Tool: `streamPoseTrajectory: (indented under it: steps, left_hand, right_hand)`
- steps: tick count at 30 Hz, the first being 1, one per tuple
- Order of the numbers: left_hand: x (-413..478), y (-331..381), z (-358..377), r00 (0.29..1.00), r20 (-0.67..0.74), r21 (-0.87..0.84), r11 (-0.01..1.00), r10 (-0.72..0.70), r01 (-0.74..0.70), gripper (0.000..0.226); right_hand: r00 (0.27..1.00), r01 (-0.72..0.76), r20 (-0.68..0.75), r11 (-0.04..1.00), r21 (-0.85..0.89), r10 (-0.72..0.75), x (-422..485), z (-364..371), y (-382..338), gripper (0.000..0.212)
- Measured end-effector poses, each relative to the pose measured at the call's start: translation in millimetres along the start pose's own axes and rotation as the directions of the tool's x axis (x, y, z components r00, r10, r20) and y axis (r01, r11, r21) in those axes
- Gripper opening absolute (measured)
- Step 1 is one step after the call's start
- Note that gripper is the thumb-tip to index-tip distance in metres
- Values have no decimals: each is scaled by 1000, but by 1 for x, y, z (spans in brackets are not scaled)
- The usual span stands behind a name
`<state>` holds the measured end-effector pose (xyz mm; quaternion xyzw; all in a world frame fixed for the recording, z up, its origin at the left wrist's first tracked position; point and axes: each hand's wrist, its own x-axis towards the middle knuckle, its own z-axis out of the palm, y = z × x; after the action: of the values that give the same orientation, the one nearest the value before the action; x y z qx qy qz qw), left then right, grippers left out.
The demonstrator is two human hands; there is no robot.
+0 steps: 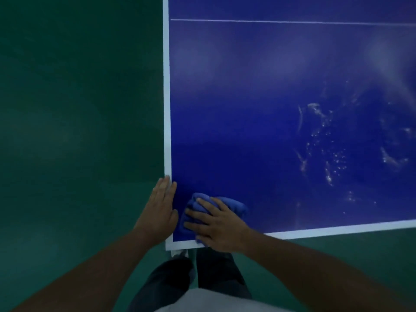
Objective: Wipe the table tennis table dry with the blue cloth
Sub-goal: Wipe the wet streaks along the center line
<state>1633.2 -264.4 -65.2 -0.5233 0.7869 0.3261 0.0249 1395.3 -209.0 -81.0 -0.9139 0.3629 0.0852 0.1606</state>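
Note:
The blue table tennis table (258, 109) fills the right and top of the head view, with white lines along its left and near edges. A bunched blue cloth (234, 204) lies on its near left corner. My right hand (216, 224) presses flat on the cloth with spread fingers. My left hand (161, 206) rests with straight fingers on the table's left edge, just beside the cloth. Water droplets and streaks (326, 149) glisten on the surface to the right.
A green floor (78, 131) surrounds the table on the left and near side. My legs and a shoe (180, 253) stand below the table's corner. A thin white centre line (292, 21) crosses the table at the top.

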Motion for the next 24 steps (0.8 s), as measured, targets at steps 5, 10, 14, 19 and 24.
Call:
streamPoseTrajectory:
  steps: [5, 10, 14, 19, 24]
  left_hand:
    - [-27, -8, -2, 999, -28, -22, 999, 46, -46, 75]
    - [-43, -10, -6, 1000, -19, -110, 994, -5, 3, 72]
    - [-48, -15, -10, 999, -18, -118, 992, -35, 33, 72]
    - [-56, -12, -5, 1000, 17, -68, 998, 16, -15, 71]
    - [-57, 15, -3, 993, 79, 3, 996, 83, -84, 72]
  right_hand:
    - [905, -424, 30, 905, 18, 424, 31, -37, 68, 51]
    - [728, -681, 51, 715, 159, 683, 77, -54, 40, 56]
    - [846, -532, 87, 829, 172, 526, 72, -21, -70, 54]
    - [800, -596, 193, 789, 149, 568, 21, 1, -97, 50]
    - [549, -832, 281, 545, 99, 787, -52, -10, -32, 64]
